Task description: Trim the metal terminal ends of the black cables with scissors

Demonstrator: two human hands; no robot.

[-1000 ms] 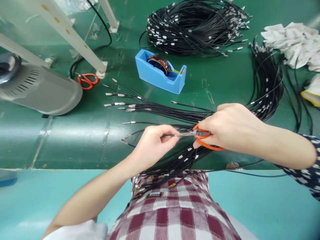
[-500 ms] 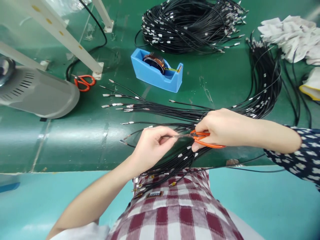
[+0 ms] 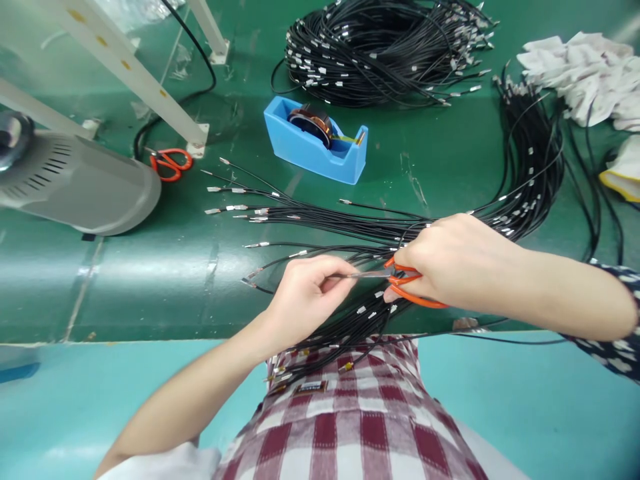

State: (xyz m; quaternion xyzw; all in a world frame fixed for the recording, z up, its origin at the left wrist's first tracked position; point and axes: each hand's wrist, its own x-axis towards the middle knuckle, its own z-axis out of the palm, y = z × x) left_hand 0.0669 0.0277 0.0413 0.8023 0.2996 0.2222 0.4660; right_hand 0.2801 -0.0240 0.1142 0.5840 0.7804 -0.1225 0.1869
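held orange scissors (image 3: 399, 281) partly hidden by right fingers (image 3: 411, 255)

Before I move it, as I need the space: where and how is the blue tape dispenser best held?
Probably take the tape dispenser from above, with the grip across both long sides beside the roll. It stands upright, long and narrow; avoid the right end, where the tape strip stretches. Loose cables lie on its near side.

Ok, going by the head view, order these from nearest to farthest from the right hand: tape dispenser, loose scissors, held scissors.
1. Held scissors: in the right hand itself, blades pointing left.
2. Tape dispenser: to the hand's left, farther back on the table.
3. Loose scissors: far left on the table, beyond the dispenser.
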